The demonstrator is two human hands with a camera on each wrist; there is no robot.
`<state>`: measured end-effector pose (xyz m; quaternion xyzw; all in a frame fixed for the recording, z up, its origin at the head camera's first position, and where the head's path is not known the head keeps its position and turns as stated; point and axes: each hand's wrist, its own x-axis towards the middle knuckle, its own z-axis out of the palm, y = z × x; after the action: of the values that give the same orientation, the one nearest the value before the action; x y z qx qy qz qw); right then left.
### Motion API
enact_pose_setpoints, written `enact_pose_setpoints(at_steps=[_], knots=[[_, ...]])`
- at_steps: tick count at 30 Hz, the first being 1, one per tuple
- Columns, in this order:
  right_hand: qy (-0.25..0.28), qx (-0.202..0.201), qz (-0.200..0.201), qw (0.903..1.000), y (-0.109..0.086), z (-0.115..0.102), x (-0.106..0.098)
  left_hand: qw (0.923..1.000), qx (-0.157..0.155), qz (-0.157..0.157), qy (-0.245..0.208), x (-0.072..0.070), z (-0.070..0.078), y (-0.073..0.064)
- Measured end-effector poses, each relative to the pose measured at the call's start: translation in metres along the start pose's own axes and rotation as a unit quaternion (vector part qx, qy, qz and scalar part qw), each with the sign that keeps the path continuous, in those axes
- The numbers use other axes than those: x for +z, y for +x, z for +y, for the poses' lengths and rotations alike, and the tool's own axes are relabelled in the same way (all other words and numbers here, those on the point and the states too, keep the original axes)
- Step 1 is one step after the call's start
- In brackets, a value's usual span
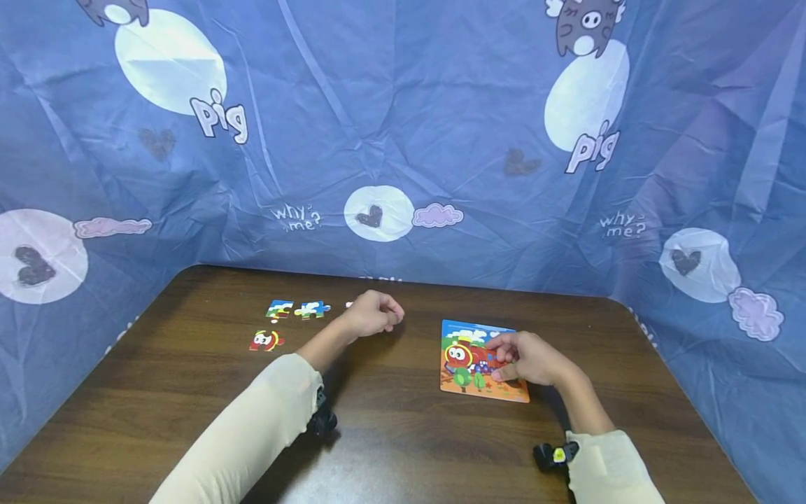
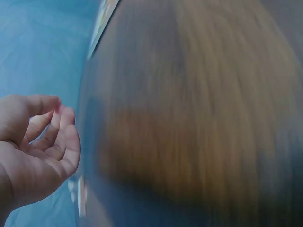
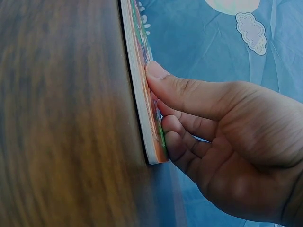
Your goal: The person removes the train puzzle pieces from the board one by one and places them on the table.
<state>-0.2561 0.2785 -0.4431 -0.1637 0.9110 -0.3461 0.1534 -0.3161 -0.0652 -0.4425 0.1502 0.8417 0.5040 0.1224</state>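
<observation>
My R fingers (image 3: 176, 145), half-curled, rest on the puzzle (image 1: 471, 360), prob steadying it. L fingers (image 2: 71, 146) loosely curled, empty afaict. Loose pieces (image 1: 310, 310) near L, prob 4 easier reach.

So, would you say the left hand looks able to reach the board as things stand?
Likely yes: only bare table shows between the left hand and the board; the right hand covers just part of its right side.

A curtained-off tabletop nook: blue fabric (image 1: 390, 105) printed with cartoon pigs (image 1: 585, 28) and clouds (image 1: 438, 215) hangs round the far edge and sides of a wooden table (image 1: 403, 448). Whether home or studio cannot be told
</observation>
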Motion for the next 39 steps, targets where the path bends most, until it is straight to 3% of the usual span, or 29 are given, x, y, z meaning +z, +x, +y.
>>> enact_pose_setpoints(at_steps=[8,14,20,30,39], knots=[[0.004,0.009,-0.006,0.9999,0.000,0.002,0.000,0.9988,0.018,-0.040,0.021,0.043,0.019,0.011],[0.002,0.006,-0.004,1.0000,0.002,0.003,-0.001,0.9975,0.022,-0.065,0.018,0.068,0.033,0.015],[-0.008,0.008,0.000,0.9999,0.003,0.004,-0.001,0.9949,0.034,-0.069,0.066,0.088,0.043,0.019],[0.003,0.010,0.000,0.9999,0.002,0.005,0.000,0.9844,0.056,-0.069,0.152,0.109,0.054,0.023],[0.014,0.016,-0.002,0.9998,0.000,0.003,-0.002,0.9767,0.055,-0.060,0.198,0.117,0.051,0.025]])
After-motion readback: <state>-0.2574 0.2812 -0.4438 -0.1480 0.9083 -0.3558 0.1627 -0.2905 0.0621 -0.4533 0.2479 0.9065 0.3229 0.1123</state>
